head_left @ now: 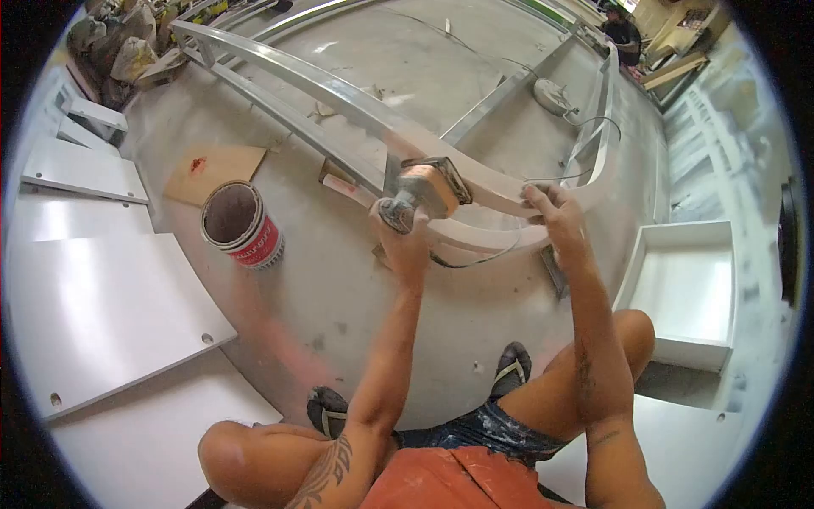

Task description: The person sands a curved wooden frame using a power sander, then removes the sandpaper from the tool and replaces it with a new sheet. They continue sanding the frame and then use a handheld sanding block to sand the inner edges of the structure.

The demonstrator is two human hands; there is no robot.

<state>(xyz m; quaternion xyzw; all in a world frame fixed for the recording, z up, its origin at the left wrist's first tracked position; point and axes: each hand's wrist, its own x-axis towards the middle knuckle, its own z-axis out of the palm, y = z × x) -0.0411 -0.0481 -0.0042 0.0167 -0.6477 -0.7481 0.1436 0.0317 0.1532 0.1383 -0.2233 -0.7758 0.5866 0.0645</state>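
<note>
Pad of the sander [430, 188] hidden against the curved rail [496, 202] — left hand [404, 239] clenched round the sander, right hand [549, 209] gripping the rail.

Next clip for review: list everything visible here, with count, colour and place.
curved frame: one, white, across the floor from upper left to centre right
sander: one, tan and grey, on the frame at centre
paint can: one, red label, open, on the floor left of centre
cardboard piece: one, brown, flat beyond the can
flat panels: several, white, along the left
open box: one, white, at right
second power tool: one, grey, on the far floor, with cable
other person: one, dark top, far upper right
sandals: two, dark, on the feet
left hand: one, grips the sander
right hand: one, holds the frame
</note>
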